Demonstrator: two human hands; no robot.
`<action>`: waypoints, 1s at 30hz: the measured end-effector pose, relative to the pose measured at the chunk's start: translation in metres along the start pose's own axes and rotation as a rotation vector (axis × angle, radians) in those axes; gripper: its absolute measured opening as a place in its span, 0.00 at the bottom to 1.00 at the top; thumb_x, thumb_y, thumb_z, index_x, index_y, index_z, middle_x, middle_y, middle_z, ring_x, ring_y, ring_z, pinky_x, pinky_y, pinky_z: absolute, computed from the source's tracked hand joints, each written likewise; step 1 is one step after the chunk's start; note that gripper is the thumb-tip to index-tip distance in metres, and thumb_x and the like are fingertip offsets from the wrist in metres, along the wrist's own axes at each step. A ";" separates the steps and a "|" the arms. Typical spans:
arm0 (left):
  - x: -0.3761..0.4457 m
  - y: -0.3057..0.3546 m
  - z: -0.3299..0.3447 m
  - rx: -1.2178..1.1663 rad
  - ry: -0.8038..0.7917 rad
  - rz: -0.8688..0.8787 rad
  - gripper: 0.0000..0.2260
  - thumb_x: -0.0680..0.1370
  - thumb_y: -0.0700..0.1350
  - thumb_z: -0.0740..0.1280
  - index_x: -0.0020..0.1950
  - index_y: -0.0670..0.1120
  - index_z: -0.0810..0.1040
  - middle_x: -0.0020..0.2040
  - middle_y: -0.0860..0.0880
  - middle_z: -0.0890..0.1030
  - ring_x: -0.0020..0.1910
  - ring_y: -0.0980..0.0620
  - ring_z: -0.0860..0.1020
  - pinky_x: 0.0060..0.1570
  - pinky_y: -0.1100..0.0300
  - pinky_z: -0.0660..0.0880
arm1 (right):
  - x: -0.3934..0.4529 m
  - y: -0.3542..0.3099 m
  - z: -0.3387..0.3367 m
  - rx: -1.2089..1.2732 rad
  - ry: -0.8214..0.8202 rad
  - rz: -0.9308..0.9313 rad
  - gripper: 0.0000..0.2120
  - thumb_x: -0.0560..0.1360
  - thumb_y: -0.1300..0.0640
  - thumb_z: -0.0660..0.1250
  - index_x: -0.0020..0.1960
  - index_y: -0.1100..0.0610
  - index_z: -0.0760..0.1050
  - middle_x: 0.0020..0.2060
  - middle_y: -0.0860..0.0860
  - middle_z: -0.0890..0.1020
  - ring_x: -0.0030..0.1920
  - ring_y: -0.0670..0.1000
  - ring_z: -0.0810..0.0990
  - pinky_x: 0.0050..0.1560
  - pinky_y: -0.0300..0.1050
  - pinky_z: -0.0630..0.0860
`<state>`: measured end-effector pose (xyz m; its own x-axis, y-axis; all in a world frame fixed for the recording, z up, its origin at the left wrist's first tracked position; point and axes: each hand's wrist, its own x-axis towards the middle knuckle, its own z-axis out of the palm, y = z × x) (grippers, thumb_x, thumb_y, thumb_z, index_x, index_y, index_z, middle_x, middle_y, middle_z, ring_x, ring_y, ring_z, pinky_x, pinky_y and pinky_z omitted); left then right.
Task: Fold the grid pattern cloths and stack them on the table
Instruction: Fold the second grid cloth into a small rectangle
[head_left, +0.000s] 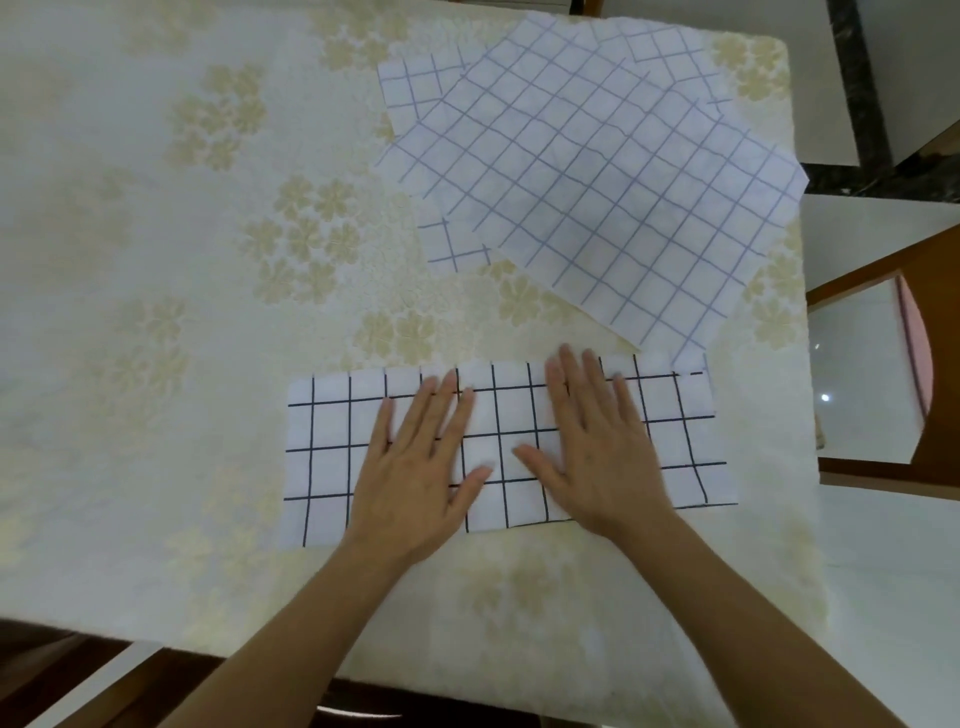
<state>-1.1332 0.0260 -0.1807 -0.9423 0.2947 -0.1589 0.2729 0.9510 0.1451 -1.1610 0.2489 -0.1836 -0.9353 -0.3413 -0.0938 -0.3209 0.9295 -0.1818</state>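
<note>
pressing: both hands lie flat, side by side, on a folded cloth (509, 441) near the front edge of the table (156, 260).
left hand: left hand (415, 467) spreads straight fingers on the cloth's middle-left part; it grips nothing, only presses.
right hand: right hand (592, 447) lies the same way on the middle-right part, fingers straight and reaching the far edge; it holds nothing.
cloth: white with a bold black grid, folded into a long strip running left to right.
pile: several unfolded cloths (597, 171) with a paler blue grid overlap loosely at the far right corner; the nearest one just touches or overlaps the strip's far right edge.
step: seems to be smoothing the strip after a fold, judging by the flat palms.
next move: likely calls for lifting one short end and bringing it over to the other, edges matched, then pressing again.
progress: early; no finished stack shows, and the pile waits untouched.
beyond the table: a chair (883, 332) stands at the right.
</note>
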 end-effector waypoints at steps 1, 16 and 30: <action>0.000 0.001 0.004 0.002 -0.010 0.002 0.32 0.83 0.63 0.47 0.82 0.48 0.46 0.82 0.49 0.44 0.80 0.50 0.44 0.77 0.41 0.52 | 0.008 -0.010 0.004 0.008 -0.006 -0.021 0.40 0.81 0.32 0.46 0.81 0.60 0.45 0.81 0.56 0.46 0.81 0.56 0.43 0.79 0.60 0.50; 0.003 -0.025 0.007 0.030 -0.043 0.075 0.31 0.83 0.63 0.47 0.82 0.49 0.46 0.82 0.49 0.44 0.80 0.50 0.44 0.77 0.42 0.53 | -0.020 0.029 0.009 -0.035 -0.068 0.176 0.40 0.80 0.31 0.42 0.81 0.55 0.40 0.81 0.52 0.42 0.80 0.53 0.40 0.79 0.60 0.50; -0.005 -0.065 0.005 0.020 -0.002 -0.009 0.31 0.83 0.62 0.48 0.82 0.48 0.47 0.82 0.48 0.47 0.80 0.49 0.47 0.77 0.42 0.52 | -0.039 0.071 0.004 -0.008 -0.027 0.315 0.40 0.79 0.33 0.47 0.81 0.55 0.37 0.81 0.51 0.41 0.80 0.52 0.39 0.79 0.59 0.48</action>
<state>-1.1454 -0.0371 -0.1939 -0.9443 0.2860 -0.1626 0.2680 0.9554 0.1241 -1.1464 0.3276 -0.1964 -0.9847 -0.0394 -0.1699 -0.0169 0.9911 -0.1321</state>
